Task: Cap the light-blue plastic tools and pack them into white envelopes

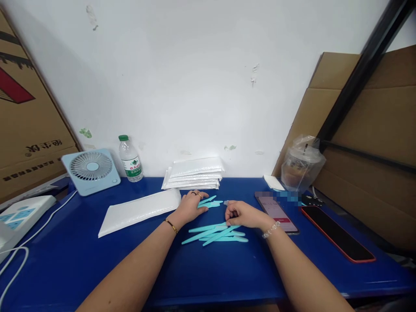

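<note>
Slim teal eyebrow razors lie on the blue table in two groups. The near pile (214, 234) has several razors crossing one another. My right hand (243, 213) is over its far edge, thumb and finger pinched at a razor; the exact contact is partly hidden by the fingers. A smaller far group of razors (212, 203) lies between the thumb and fingers of my left hand (191, 207), which rests on the table with its fingers apart. Left of that hand, almost touching it, lies a white padded envelope (136, 211).
A stack of white padded envelopes (195, 173) stands against the wall. At left are a blue fan (91, 171), a water bottle (130, 160) and a white cable. At right lie a lit phone (276, 213), a red-edged phone (338, 234) and a bagged drink cup (300, 162).
</note>
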`<state>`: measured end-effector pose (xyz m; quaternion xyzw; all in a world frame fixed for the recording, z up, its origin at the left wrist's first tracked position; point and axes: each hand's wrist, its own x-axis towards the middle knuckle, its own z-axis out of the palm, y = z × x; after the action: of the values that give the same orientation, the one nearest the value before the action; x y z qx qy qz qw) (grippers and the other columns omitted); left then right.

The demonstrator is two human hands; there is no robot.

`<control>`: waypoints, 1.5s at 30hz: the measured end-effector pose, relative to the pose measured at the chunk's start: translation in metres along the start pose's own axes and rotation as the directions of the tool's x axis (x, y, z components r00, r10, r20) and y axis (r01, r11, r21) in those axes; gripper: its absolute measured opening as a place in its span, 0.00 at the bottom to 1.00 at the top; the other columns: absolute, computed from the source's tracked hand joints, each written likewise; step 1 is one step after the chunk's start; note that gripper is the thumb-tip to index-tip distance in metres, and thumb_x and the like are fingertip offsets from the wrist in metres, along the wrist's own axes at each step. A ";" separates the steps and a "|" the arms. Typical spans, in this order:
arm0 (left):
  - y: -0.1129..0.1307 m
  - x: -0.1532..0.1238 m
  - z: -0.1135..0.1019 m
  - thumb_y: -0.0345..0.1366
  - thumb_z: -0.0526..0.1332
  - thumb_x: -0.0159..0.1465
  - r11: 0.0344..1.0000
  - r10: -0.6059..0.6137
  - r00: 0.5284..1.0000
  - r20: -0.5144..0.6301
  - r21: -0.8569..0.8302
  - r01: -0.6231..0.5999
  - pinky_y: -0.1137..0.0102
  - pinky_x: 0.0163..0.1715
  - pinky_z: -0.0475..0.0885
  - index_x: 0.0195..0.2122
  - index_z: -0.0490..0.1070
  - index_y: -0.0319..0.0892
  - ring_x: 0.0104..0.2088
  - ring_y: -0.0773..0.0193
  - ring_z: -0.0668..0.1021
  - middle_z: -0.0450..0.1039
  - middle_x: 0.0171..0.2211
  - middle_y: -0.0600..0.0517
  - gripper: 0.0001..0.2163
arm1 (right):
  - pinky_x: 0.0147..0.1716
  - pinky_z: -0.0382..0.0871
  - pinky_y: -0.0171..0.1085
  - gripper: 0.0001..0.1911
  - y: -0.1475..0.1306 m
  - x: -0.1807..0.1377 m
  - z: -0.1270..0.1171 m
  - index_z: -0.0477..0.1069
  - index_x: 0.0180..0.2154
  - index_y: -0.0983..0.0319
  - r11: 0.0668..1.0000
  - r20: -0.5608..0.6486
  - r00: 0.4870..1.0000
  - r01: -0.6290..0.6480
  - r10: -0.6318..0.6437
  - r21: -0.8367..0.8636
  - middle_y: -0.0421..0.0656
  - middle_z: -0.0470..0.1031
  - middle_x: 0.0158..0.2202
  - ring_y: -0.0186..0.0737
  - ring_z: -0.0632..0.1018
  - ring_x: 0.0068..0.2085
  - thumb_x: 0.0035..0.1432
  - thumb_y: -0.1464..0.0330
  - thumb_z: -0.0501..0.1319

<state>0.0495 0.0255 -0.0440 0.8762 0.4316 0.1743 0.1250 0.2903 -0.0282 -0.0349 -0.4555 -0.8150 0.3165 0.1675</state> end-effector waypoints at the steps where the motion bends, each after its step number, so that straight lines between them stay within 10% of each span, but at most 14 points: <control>1: 0.002 -0.001 -0.003 0.45 0.57 0.60 1.000 0.013 1.000 -0.008 -0.017 -0.013 0.64 0.46 0.62 0.48 0.67 0.48 0.47 0.56 0.68 0.68 0.46 0.50 0.16 | 0.28 0.62 0.32 0.11 0.000 0.000 0.000 0.74 0.29 0.62 1.000 0.004 1.000 0.003 -0.003 -0.010 0.40 0.66 0.31 0.34 0.69 0.30 0.50 0.60 0.64; 8: 0.020 -0.011 -0.015 0.48 0.52 0.62 0.970 0.132 0.965 0.225 -0.229 -0.079 0.73 0.28 0.62 0.36 0.73 0.42 0.28 0.66 0.72 0.73 0.29 0.53 0.16 | 0.30 0.62 0.31 0.07 -0.006 -0.001 -0.004 0.70 0.30 0.62 0.999 -0.186 0.982 0.032 -0.038 -0.039 0.40 0.65 0.31 0.33 0.68 0.31 0.55 0.64 0.59; 14: 0.010 -0.005 -0.015 0.40 0.53 0.61 0.991 0.028 0.995 0.098 -0.130 -0.016 0.71 0.33 0.65 0.33 0.74 0.42 0.33 0.63 0.73 0.74 0.33 0.50 0.12 | 0.28 0.62 0.33 0.08 0.015 0.002 -0.009 0.70 0.29 0.62 0.993 -0.305 0.947 -0.112 0.097 -0.030 0.40 0.66 0.32 0.32 0.68 0.28 0.54 0.64 0.59; 18: -0.003 -0.003 -0.004 0.42 0.56 0.59 0.998 -0.031 0.999 -0.008 -0.046 0.031 0.66 0.46 0.65 0.49 0.70 0.45 0.47 0.56 0.69 0.69 0.45 0.47 0.17 | 0.30 0.63 0.34 0.08 0.019 0.000 -0.014 0.72 0.29 0.62 0.979 -0.368 0.919 -0.185 0.140 -0.090 0.41 0.67 0.32 0.34 0.69 0.30 0.52 0.63 0.61; 29: 0.005 -0.004 -0.003 0.42 0.55 0.61 0.999 -0.017 0.997 -0.071 -0.048 0.013 0.64 0.48 0.64 0.52 0.67 0.47 0.49 0.56 0.68 0.68 0.47 0.48 0.17 | 0.27 0.63 0.32 0.07 -0.006 -0.018 -0.021 0.74 0.27 0.63 0.993 0.097 0.990 -0.100 0.107 -0.070 0.41 0.68 0.31 0.34 0.69 0.29 0.45 0.66 0.66; 36: 0.030 -0.015 -0.022 0.47 0.55 0.60 0.982 0.083 0.974 0.212 -0.185 -0.043 0.72 0.32 0.66 0.41 0.74 0.45 0.33 0.62 0.75 0.76 0.36 0.52 0.15 | 0.30 0.63 0.33 0.07 -0.012 -0.012 -0.016 0.71 0.28 0.62 0.999 -0.108 0.993 -0.050 0.049 -0.007 0.40 0.66 0.32 0.34 0.69 0.31 0.53 0.65 0.60; 45: 0.004 -0.002 -0.014 0.44 0.54 0.60 0.988 -0.067 0.995 0.078 -0.131 0.077 0.70 0.37 0.67 0.34 0.76 0.43 0.38 0.59 0.75 0.76 0.38 0.49 0.14 | 0.31 0.63 0.34 0.06 0.016 -0.005 -0.020 0.71 0.27 0.62 0.984 -0.283 0.953 -0.146 0.112 -0.105 0.41 0.66 0.32 0.35 0.70 0.30 0.52 0.67 0.60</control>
<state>0.0459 0.0226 -0.0302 0.8556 0.4453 0.1656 0.2053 0.3145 -0.0190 -0.0312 -0.5570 -0.7704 0.2086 0.2295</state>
